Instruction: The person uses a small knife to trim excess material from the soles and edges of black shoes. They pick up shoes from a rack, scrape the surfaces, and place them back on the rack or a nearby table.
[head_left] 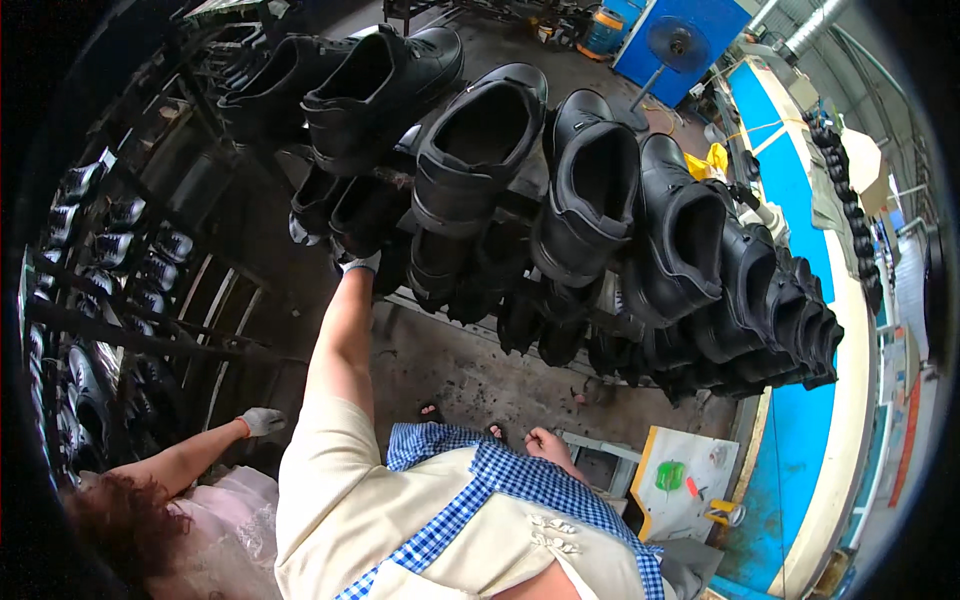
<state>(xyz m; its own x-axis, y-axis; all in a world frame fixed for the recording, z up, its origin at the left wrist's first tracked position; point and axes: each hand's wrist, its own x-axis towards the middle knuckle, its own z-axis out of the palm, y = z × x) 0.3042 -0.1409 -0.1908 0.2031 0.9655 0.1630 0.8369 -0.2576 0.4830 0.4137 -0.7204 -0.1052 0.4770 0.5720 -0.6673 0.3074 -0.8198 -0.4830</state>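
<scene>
**Entry: shoe rack, left hand at the lower tier**

Item in hand. Left hand (360, 263), grey-gloved, raised on a bare forearm to the centre of the frame. It meets a black shoe (362, 212) on the lower tier of the rack, under the upper row of black shoes (480, 140). The fingers are hidden among the shoes, so I cannot tell whether they have closed on it or only touch it.

Right hand (545, 441). Bare, low in the centre of the frame, just beside the blue checked apron (500, 475). Fingers curled in loosely, with nothing seen in them.

Step, as judged. The reach to the lower-tier shoe is made; a firm hold is not shown. The next move would call for a sure grasp at the collar or heel, then a draw downward and toward the body, since the upper row overhangs closely.

Edges.
- The rack rail (450, 308) runs just below the shoe.
- Neighbouring shoes stand touching or nearly so on both sides.
- The row curves away to the right of the frame, beside a blue conveyor table (800, 200).

Open room.
- Bare concrete floor (470, 375) lies between rack and body.
- A co-worker's gloved hand (262, 421) is at lower left, well apart from the reach.
- A second shoe rack (90, 250) closes the left edge.
- A white tray (690, 470) sits at lower right.
</scene>
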